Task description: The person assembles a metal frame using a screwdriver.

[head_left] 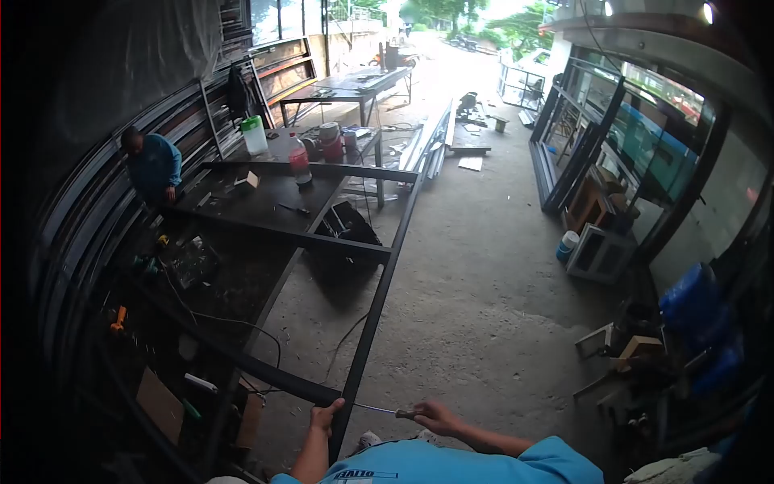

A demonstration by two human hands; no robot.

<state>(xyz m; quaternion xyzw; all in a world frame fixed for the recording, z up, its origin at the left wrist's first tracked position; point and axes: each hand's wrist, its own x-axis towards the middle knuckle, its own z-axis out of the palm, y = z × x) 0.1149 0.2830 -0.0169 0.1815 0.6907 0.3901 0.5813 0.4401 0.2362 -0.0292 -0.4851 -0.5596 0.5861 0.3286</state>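
Observation:
My right hand (435, 418) is closed round the handle of a screwdriver (377, 408). Its long metal shaft points left, and the tip meets the outer side of a dark metal frame (372, 319). Close to that spot, my left hand (326, 415) grips the frame at the joint between the long side bar and a crossbar (278, 375). The frame lies across a dark worktable (242, 282) and sticks out past its edge. Whether a screw sits at the screwdriver's tip is too small to tell.
A co-worker (153, 165) stands at the table's far left. A red-liquid bottle (299, 160), an orange-handled tool (119, 319) and cables (234, 319) lie about the table. Glazed frames (576, 133) lean at right, near a white box-shaped unit (601, 262) and blue bags (697, 310).

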